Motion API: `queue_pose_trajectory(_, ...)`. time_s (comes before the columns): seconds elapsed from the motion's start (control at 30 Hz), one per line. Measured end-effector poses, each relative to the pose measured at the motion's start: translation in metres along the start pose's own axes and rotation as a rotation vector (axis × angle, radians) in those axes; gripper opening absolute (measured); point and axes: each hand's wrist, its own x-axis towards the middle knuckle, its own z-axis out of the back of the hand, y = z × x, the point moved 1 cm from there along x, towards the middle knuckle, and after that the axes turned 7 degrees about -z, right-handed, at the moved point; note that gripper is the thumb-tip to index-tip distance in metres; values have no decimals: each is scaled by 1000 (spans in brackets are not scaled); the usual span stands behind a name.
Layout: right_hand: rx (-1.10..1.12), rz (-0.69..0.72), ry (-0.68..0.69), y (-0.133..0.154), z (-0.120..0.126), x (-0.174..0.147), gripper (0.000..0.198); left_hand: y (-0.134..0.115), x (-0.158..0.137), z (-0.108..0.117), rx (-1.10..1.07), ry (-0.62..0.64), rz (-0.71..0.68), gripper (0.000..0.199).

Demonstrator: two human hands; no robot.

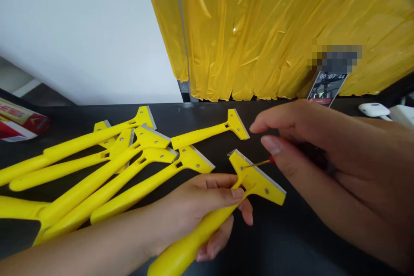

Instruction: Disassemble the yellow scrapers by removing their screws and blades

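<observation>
Scraper sits over counter, short of far edge, left hand clamped round neck. Right hand seems closed on screwdriver, tip at first screw, judged unfinished; blade and second screw are in.

scraper: smooth plastic | blade: metal | sheeting: glossy plastic

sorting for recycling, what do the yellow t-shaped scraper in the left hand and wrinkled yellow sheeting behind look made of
The scraper: probably plastic, satin, from its even colour and soft highlights; its thin edge strip looks like metal from its silvery sheen. The sheeting: likely glossy plastic film, given its creases and bright glints.
</observation>
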Motion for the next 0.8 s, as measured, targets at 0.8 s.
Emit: queue_pose_trajectory(0.8,-63,116,23,-5,3,1,24,1,2,1,-16,-18,-9,34)
